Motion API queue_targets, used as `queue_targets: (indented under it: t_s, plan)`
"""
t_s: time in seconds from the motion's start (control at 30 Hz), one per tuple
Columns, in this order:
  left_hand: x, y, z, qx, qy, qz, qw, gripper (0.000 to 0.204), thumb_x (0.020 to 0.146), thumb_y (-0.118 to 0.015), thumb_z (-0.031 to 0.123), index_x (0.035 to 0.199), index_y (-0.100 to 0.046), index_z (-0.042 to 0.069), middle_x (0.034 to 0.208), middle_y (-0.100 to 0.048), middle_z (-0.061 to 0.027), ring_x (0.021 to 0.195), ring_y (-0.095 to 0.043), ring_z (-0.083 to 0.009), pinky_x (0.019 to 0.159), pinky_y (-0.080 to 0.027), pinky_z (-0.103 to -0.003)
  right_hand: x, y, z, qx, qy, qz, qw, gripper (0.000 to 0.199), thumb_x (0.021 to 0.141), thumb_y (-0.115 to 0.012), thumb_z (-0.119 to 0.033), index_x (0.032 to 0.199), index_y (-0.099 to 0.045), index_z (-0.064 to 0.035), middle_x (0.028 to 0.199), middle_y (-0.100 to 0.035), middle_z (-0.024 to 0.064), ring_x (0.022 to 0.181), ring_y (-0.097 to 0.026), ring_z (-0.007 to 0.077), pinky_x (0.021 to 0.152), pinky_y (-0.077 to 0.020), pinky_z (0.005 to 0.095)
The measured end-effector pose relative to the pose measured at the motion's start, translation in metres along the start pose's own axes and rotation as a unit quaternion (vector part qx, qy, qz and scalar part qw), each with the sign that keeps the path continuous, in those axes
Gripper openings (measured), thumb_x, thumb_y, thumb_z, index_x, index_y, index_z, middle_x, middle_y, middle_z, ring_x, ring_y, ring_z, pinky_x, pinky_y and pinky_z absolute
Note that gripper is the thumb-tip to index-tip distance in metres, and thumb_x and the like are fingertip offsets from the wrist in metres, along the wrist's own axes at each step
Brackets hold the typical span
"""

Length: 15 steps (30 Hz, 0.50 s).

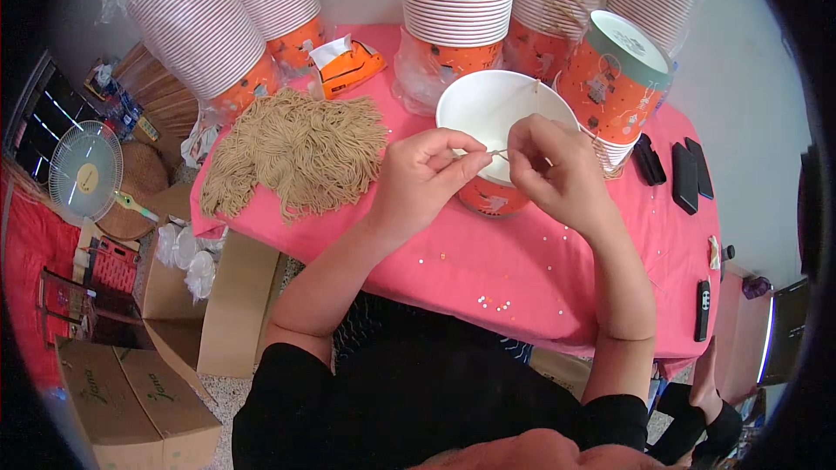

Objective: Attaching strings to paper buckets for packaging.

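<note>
Both hands are raised in front of an open paper bucket (461, 109), white inside and orange outside with printed pictures. A short piece of tan string (499, 153) runs between my fingertips, over the bucket's near rim. My left hand (422, 176) pinches one end of it between thumb and forefinger. My right hand (557, 170) pinches the other end, its fingers curled and partly hiding it. Another strand hangs inside the bucket's far rim. To the left of my left hand lies a big heap of tan cut strings (296, 152).
Tall nested bucket stacks (457, 0) line the table's back. An upside-down orange bucket (610, 78) tops a stack at right. An orange tissue pack (348, 70), dark phones (685, 178) and scattered paper dots (495, 303) lie on the pink cloth (470, 257). Cardboard boxes (135, 400) stand at lower left.
</note>
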<state>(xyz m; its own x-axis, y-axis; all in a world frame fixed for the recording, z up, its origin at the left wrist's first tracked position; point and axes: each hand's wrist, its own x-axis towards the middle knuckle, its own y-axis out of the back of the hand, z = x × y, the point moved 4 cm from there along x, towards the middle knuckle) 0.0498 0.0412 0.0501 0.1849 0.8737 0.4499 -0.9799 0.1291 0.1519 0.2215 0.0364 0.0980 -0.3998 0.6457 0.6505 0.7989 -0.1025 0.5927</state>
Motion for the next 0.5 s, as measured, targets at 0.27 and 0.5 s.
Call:
queue_targets:
  t_s: [0.27,0.5]
  plan:
    - [-0.011,0.000,0.004,0.010,-0.013,-0.001,1.000,0.011,0.090,-0.065,0.005,0.098,-0.065,-0.002,0.086,-0.069,-0.0053,0.082,-0.062,-0.0053,0.070,-0.048,-0.018,0.000,0.000,0.003,-0.049,-0.001,0.013,0.999,0.012,0.074,-0.059,0.006,0.083,-0.054,-0.0008,0.063,-0.054,0.0066,0.055,-0.053,0.0129,0.049,-0.0424,0.0255]
    - [0.002,0.008,0.027,0.091,-0.113,-0.003,0.989,0.015,0.082,-0.068,-0.002,0.097,-0.066,0.000,0.095,-0.060,-0.0008,0.062,-0.042,-0.0014,0.056,-0.035,-0.017,-0.001,0.007,-0.002,0.034,-0.004,0.028,0.999,0.013,0.075,-0.062,0.000,0.084,-0.054,-0.0043,0.061,-0.057,0.0084,0.052,-0.057,0.0224,0.048,-0.0432,0.0333]
